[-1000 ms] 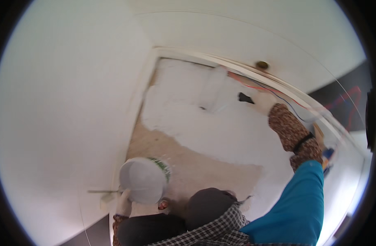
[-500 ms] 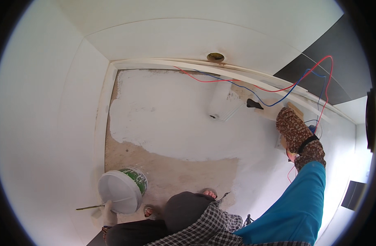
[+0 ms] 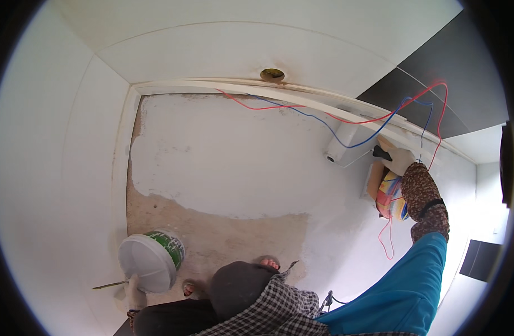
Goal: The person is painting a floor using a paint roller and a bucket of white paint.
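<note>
A paint roller with a white sleeve (image 3: 341,143) lies against the floor at the right, near the far baseboard. My gloved right hand (image 3: 400,161) is closed round the roller's black handle (image 3: 380,153). At the lower left, my gloved left hand (image 3: 135,293) grips the near rim of a white and green bucket (image 3: 168,244), which is tilted toward me. White liquid coats its inside. A thin stick (image 3: 109,285) juts left from beside that hand; whether the fingers also hold it, I cannot tell.
Beyond my right wrist lies a box with coils of coloured wire (image 3: 389,196). Loose red and blue wires (image 3: 374,120) arch over the far baseboard (image 3: 257,92). White coating covers much of the floor (image 3: 212,157); a bare brown patch (image 3: 229,227) lies before my feet. The wall has a round hole (image 3: 272,75).
My right hand has moved the roller right, and the glove and handle now show plainly beside the wire coils. The whole view has shifted slightly. My left hand stays at the bucket.
</note>
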`<state>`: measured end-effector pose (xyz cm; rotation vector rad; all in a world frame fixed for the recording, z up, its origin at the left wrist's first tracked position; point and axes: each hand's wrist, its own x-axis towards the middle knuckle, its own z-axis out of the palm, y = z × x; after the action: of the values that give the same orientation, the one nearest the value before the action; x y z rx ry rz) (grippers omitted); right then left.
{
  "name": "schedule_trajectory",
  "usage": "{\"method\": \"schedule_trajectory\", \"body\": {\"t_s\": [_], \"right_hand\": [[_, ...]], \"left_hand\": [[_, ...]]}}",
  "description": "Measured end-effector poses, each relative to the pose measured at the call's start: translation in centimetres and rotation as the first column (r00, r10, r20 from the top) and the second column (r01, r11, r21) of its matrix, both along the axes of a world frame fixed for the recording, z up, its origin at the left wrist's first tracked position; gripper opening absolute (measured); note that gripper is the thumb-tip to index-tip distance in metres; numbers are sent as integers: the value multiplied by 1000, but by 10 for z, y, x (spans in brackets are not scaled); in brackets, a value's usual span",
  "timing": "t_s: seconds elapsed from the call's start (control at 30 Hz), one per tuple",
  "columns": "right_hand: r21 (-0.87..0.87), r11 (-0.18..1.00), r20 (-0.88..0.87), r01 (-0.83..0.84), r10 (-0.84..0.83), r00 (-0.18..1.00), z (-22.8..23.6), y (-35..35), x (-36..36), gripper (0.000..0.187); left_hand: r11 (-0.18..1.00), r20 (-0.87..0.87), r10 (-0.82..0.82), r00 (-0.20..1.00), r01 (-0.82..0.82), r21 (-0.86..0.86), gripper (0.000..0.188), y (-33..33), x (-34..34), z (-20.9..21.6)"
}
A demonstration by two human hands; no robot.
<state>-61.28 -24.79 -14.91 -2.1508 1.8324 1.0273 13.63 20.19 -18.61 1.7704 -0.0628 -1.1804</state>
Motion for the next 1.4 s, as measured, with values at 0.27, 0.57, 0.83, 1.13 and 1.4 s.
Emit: {"method": "schedule_trajectory", "body": {"t_s": [0.27, 0.57, 0.83, 1.13, 1.4], "right_hand": [[-6, 998, 34, -68, 68, 997, -17, -12, 26, 41], [3, 998, 27, -58, 57, 998, -4, -11, 27, 44], [50, 996, 54, 78, -81, 995, 12, -15, 31, 45], [60, 986, 222, -154, 137, 965, -45, -52, 130, 39], [-7, 959, 366, -284, 266, 892, -89, -70, 229, 38]], "left_hand": [[999, 36, -29, 999, 28, 17, 56, 5, -2, 9], [999, -9, 43, 999, -43, -11, 58, 3, 0, 13], [999, 95, -16, 995, 18, -28, 56, 7, -2, 13], [975, 151, -198, 968, 179, 130, 53, -3, -1, 28], [999, 47, -18, 999, 16, 46, 54, -16, -11, 38]]}}
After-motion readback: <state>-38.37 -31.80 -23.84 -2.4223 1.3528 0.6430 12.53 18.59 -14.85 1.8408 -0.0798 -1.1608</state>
